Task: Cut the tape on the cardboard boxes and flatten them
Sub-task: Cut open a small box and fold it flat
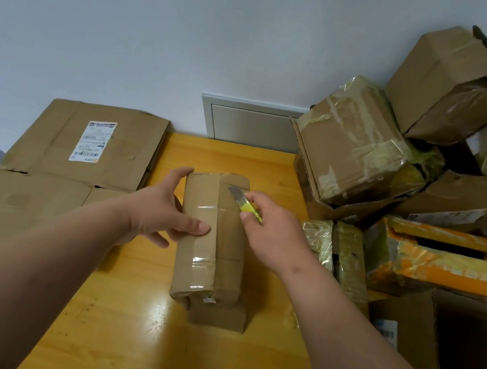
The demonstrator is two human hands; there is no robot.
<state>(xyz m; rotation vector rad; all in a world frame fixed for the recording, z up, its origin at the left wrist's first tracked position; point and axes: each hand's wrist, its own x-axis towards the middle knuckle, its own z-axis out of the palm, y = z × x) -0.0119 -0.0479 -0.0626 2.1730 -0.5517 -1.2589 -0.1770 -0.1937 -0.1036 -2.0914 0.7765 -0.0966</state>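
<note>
I see a long narrow brown cardboard box wrapped in clear tape lying flat mid-table on the glossy yellow wooden tabletop, long axis running away from me. My left hand grips the box's left side: thumb laid across the top face, index finger hooked over the far left corner, other fingers down the left wall. My right hand is closed around a yellow-handled utility knife w/ silver blade; blade extended, tip pointing up-left, touching the top face near the far end, close to a tape seam. Can't tell if the blade is actually into the tape.

Left of the box: flattened brown cardboard sheets w/ a white shipping label, lying flat on the table and reaching the wall. Right side: a pile of taped brown cardboard boxes stacked at angles, some w/ yellowish tape. Below those an orange-and-yellow printed carton, top open. Near right corner, an open brown box w/ dark interior. Behind the table, a grey metal panel set in the pale wall.
</note>
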